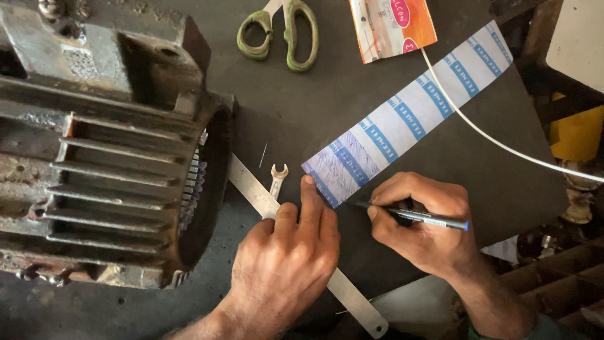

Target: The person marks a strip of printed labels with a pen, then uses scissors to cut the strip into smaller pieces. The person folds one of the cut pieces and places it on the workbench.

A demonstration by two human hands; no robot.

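Head view | left hand (286, 258) fingers (309, 195) press paper strip (409, 113) end | right hand (418, 226) fingers grasp pen (434, 220), tip at strip edge

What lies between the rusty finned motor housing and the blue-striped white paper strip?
In the head view, a flat steel ruler and a small open-ended spanner lie between motor housing and paper strip.

The left hand (286, 261) covers the middle of the steel ruler (251, 189) and the handle of the small spanner (277, 175). The pen (412, 216) passes inside the right hand's (421, 230) grip, so part of its barrel is hidden. The motor housing (107, 151) runs off the left and far edges. The scissors' (283, 31) blades and the orange packet (391, 26) are cut off at the far edge. The print on the paper strip (409, 116) is too small to tell.
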